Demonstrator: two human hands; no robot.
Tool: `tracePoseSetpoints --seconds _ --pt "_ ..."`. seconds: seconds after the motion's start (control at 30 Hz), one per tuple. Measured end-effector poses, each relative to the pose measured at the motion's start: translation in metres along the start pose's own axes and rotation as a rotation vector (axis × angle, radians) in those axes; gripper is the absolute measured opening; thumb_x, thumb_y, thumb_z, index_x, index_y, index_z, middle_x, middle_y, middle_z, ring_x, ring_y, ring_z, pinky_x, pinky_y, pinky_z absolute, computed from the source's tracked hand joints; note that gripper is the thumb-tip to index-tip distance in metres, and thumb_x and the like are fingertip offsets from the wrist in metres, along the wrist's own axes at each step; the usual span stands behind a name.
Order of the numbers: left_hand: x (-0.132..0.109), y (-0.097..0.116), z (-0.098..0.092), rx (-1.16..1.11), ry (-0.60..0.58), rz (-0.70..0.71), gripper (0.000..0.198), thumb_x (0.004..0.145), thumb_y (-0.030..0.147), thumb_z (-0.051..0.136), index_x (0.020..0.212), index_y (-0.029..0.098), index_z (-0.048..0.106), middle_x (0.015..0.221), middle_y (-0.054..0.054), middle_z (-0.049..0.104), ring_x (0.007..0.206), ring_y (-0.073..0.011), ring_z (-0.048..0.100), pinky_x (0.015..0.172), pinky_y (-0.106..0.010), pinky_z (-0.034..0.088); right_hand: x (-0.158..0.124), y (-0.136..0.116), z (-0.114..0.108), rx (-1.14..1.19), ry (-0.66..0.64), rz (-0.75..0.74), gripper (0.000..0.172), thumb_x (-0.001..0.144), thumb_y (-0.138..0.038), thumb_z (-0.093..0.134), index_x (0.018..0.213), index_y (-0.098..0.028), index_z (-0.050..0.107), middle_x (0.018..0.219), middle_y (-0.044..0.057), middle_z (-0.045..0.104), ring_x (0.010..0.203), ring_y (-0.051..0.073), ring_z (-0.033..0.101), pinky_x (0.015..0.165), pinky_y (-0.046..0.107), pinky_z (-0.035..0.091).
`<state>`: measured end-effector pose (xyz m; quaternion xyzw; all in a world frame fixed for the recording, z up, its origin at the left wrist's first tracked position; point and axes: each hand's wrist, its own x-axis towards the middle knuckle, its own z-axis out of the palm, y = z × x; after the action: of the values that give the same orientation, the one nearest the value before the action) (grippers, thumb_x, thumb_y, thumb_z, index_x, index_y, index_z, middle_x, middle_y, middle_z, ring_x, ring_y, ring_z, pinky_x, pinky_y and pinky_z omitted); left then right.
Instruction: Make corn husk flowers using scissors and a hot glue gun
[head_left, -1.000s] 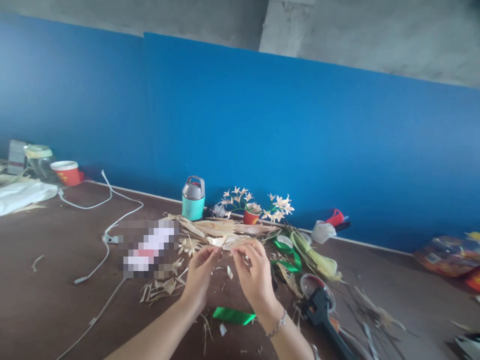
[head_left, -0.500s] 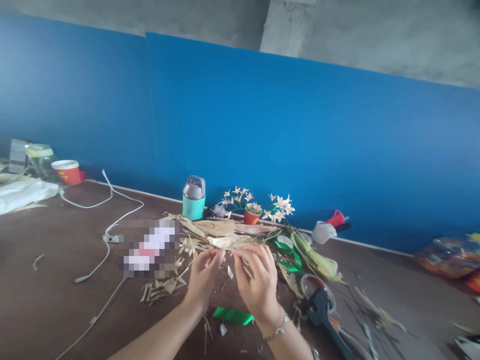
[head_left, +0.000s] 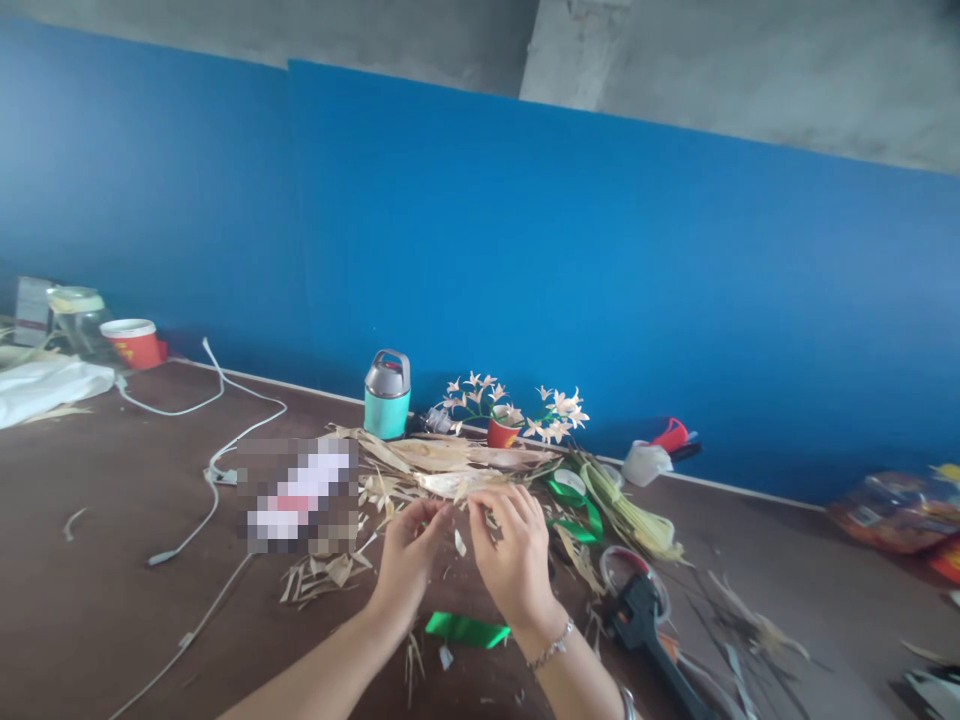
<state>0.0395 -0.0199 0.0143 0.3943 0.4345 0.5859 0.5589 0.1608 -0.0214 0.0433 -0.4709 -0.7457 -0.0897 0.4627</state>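
Over the middle of the table my left hand (head_left: 409, 550) is in a pinch, thumb against forefinger. My right hand (head_left: 514, 555) faces it, its fingertips also drawn together, a small gap between the two hands. Whatever lies between the fingertips is too small to make out. Just beyond the hands spread dry, pale husks (head_left: 450, 457), with loose husk scraps (head_left: 334, 572) to the left. A strip of green ribbon (head_left: 466, 630) lies between my forearms. Right of my right hand are a roll of green ribbon (head_left: 589, 520) and a black glue gun (head_left: 641, 620).
Husk flowers (head_left: 559, 415) stand by a red paper cup (head_left: 504, 430) near the blue partition (head_left: 480, 250). A teal lidded flask (head_left: 387, 412) is left of them. A yellow-green bundle (head_left: 630, 510) lies right; white cables (head_left: 255, 420) cross the left side.
My right hand has shifted very slightly, its fingertips a little more curled. Otherwise both hands keep nearly the same place, and the things on the table lie as before.
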Motion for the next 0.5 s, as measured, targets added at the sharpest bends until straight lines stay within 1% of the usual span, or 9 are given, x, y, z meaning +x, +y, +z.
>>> tracePoseSetpoints --seconds 0.37,0.5 --pt "0.0 -0.0004 0.0002 -0.013 -0.004 -0.001 0.028 0.067 0.041 0.068 0.064 0.015 0.058 0.048 0.003 0.057 0.043 -0.0091 0.049 0.044 -0.018 0.037 -0.0001 0.0014 0.0008 0.044 0.009 0.052 0.012 0.082 -0.015 0.05 0.078 -0.021 0.06 0.075 0.004 0.064 0.074 0.019 0.057 0.071 0.034 0.042" --pt "0.0004 -0.0025 -0.0001 -0.039 -0.008 -0.032 0.029 0.066 0.043 0.068 0.065 0.016 0.057 0.046 0.004 0.056 0.039 -0.0088 0.048 0.043 -0.019 0.037 -0.0003 0.002 0.0008 0.064 -0.006 0.055 0.011 0.082 -0.013 0.051 0.079 -0.02 0.059 0.076 0.004 0.064 0.075 0.019 0.057 0.071 0.034 0.042"
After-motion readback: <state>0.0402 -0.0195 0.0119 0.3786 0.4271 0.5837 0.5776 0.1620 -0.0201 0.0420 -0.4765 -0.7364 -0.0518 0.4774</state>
